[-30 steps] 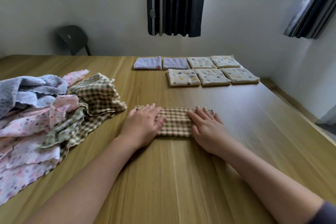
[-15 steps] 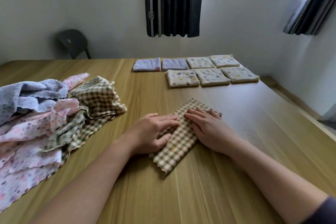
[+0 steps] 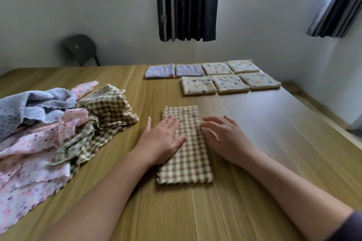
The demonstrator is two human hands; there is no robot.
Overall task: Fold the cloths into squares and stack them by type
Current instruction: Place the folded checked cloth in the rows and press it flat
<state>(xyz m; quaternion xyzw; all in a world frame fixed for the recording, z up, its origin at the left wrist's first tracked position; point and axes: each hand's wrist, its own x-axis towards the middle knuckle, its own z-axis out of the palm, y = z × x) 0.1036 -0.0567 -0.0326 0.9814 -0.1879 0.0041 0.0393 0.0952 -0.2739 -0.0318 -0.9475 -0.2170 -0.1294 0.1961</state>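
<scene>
Checked cloth (image 3: 186,148) lies as a long folded strip on the wooden surface (image 3: 215,211), long axis running away from the person, scalloped near edge toward the camera. Left hand (image 3: 163,141) flat, palm down, fingers spread, resting on the strip's left half about midway along; no grip closed on it, only pressing. Right hand (image 3: 225,137) beside the strip's right edge, fingers loosely curled and apart, fingertips at or just over that edge; cannot tell whether they touch the fabric. Nothing pinched in either hand. Left of the strip: loose pile (image 3: 45,129) of unfolded cloths, blue dotted, pink dotted and checked, near but apart from the strip. Far side of the surface: two folded lilac squares (image 3: 174,71) side by side, and just right of them five cream dotted squares (image 3: 229,77) in two rows, laid singly. Dark chair (image 3: 81,49) against the wall behind.
</scene>
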